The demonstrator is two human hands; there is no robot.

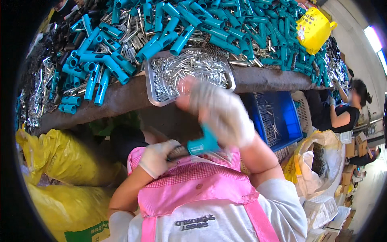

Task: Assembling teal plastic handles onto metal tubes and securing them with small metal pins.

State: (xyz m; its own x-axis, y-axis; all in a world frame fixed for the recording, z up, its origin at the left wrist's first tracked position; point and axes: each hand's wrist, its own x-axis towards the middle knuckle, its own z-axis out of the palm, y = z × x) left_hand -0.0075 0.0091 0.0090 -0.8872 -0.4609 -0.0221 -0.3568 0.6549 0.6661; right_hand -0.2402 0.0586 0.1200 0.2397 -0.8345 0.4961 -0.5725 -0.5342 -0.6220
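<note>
In front of my pink apron, my left hand (159,158), in a white glove, is closed on a dark ribbed piece (177,153) that looks like a coil spring. A teal plastic tube piece (197,146) sits at its far end; whether they are joined I cannot tell. My right hand (221,113), also gloved with bare fingertips, is smeared by motion above the teal piece. Its fingers point at the near edge of a metal tray (151,89) full of small silvery pins (187,70). Whether the right fingers hold anything is blurred.
Piled teal tube parts (225,26) cover the bench beyond the tray. A yellow container (316,30) stands at the far right. Beside me are a blue crate (288,117) of metal rods, an open sack (314,161) and yellow sacks (68,161). Another person (344,111) works at right.
</note>
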